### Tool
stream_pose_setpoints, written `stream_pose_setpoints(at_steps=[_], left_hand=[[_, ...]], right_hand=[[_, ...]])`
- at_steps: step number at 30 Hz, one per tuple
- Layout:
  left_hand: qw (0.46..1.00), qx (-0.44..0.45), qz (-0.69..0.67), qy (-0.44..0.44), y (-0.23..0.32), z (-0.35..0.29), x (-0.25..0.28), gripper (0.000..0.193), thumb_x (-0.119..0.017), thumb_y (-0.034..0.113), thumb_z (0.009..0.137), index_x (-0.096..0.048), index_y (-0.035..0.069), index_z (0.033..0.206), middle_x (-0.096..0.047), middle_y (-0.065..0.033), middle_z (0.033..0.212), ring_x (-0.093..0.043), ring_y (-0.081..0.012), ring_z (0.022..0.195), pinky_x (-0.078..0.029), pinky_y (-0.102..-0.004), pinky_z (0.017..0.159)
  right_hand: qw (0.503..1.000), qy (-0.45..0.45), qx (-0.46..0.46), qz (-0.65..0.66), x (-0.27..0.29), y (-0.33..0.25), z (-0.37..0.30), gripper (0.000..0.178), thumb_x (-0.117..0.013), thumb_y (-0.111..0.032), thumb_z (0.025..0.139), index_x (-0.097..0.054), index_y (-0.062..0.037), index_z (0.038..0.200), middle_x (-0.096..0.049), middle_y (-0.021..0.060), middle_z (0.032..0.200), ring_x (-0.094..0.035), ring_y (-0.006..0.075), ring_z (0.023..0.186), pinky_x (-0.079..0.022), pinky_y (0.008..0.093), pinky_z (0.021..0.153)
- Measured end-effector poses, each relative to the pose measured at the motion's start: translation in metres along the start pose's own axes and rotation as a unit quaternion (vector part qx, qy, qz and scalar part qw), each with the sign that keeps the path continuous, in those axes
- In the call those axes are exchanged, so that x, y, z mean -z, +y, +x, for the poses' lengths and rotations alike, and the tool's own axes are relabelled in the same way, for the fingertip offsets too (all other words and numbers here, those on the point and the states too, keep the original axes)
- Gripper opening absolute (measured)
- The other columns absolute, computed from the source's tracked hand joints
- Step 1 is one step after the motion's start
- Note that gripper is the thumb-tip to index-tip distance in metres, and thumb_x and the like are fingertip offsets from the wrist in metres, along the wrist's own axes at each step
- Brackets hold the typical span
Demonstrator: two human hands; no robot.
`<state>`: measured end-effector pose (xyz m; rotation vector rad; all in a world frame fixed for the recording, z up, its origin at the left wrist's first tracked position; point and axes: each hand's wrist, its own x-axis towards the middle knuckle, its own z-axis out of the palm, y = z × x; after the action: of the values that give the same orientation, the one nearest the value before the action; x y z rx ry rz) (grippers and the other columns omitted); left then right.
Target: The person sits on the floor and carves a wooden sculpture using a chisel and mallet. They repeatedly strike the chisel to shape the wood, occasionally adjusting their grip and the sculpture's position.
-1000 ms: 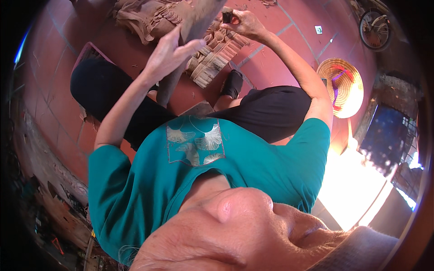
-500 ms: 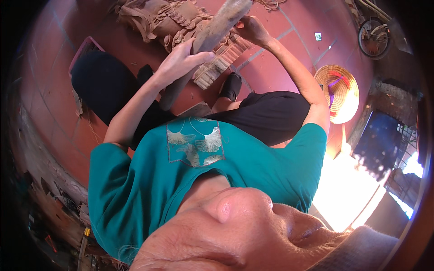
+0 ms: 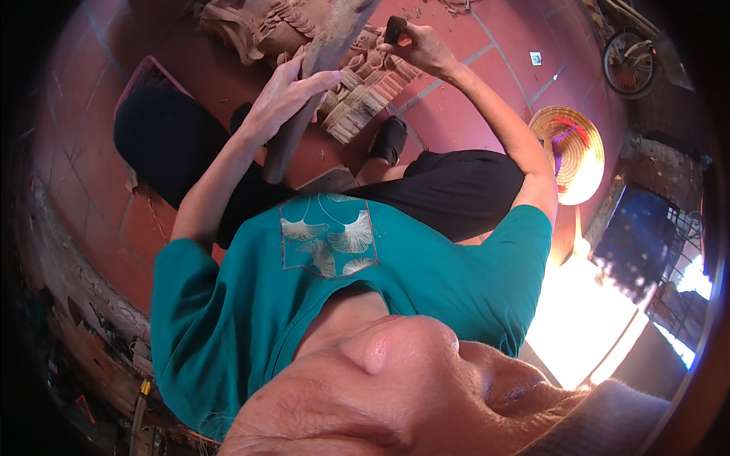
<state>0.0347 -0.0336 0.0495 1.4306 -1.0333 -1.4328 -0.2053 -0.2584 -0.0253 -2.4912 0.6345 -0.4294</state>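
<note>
My left hand is closed around a long, rough grey-brown wooden pole, its thumb lying across the wood. The pole slants from between my legs up past the top edge of the picture. To the right of it, my right hand pinches a small dark, folded-looking piece, whose kind I cannot make out. This piece is apart from the pole. Behind the pole, on the floor, lies an ornately carved brown wooden piece, partly hidden by the pole and my left hand.
Red floor tiles surround my black-trousered legs. A woven conical hat with a purple ribbon lies to the right. Beyond it is a wheel. A pink-rimmed object shows behind my left knee, and wooden clutter lines the lower left.
The pole has shifted left along with my left hand. My right hand has come away from the pole, and the dark piece in its fingers now shows.
</note>
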Motion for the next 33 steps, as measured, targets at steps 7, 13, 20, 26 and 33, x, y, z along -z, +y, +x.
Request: stream_pose_setpoints(at_steps=[7, 13, 20, 26, 33], left_hand=[[0.996, -0.084, 0.012, 0.04, 0.0, -0.005, -0.012, 0.046, -0.074, 0.032, 0.093, -0.059, 0.0, 0.123, -0.059, -0.001, 0.077, -0.058, -0.0083, 0.059, -0.05, -0.0245, 0.053], [0.999, -0.044, 0.03, 0.009, -0.009, -0.002, -0.019, 0.052, -0.076, 0.033, 0.09, -0.059, -0.003, 0.123, -0.062, -0.0057, 0.075, -0.06, -0.0109, 0.06, -0.05, -0.0278, 0.054], [0.993, -0.096, 0.044, 0.051, -0.01, -0.005, -0.019, 0.048, -0.074, 0.032, 0.093, -0.059, -0.001, 0.124, -0.06, -0.0031, 0.078, -0.058, -0.0099, 0.06, -0.049, -0.0265, 0.053], [0.995, -0.056, 0.083, -0.015, -0.017, 0.003, -0.02, 0.053, -0.071, 0.041, 0.092, -0.058, -0.001, 0.122, -0.062, -0.0037, 0.079, -0.06, -0.0109, 0.063, -0.049, -0.0281, 0.056], [1.0, 0.002, 0.029, -0.01, -0.016, 0.0, -0.007, 0.047, -0.071, 0.041, 0.093, -0.061, 0.001, 0.116, -0.057, -0.0002, 0.074, -0.057, -0.0093, 0.057, -0.049, -0.0247, 0.051]], right_hand=[[0.997, -0.052, 0.052, -0.003, 0.006, -0.015, 0.004, 0.024, -0.076, -0.028, 0.094, -0.063, -0.0082, 0.1, -0.07, 0.0075, 0.08, -0.071, 0.0272, 0.074, -0.056, 0.0365, 0.069], [0.995, -0.088, 0.044, 0.03, 0.004, -0.024, 0.005, 0.029, -0.074, -0.03, 0.094, -0.062, -0.0068, 0.106, -0.064, 0.0101, 0.074, -0.071, 0.0292, 0.071, -0.055, 0.0399, 0.065], [0.994, -0.072, 0.073, 0.036, 0.007, -0.027, 0.011, 0.022, -0.074, -0.026, 0.095, -0.066, -0.0077, 0.104, -0.072, 0.0096, 0.08, -0.071, 0.027, 0.073, -0.057, 0.0383, 0.069], [0.989, -0.116, -0.003, 0.092, 0.002, -0.013, 0.002, 0.031, -0.075, -0.035, 0.094, -0.064, -0.007, 0.101, -0.07, 0.0127, 0.078, -0.073, 0.0305, 0.074, -0.056, 0.0384, 0.067], [0.998, -0.015, -0.049, -0.031, 0.022, -0.007, 0.003, 0.036, -0.079, -0.037, 0.091, -0.071, -0.0066, 0.11, -0.076, 0.0093, 0.091, -0.076, 0.0218, 0.085, -0.059, 0.0367, 0.078]])
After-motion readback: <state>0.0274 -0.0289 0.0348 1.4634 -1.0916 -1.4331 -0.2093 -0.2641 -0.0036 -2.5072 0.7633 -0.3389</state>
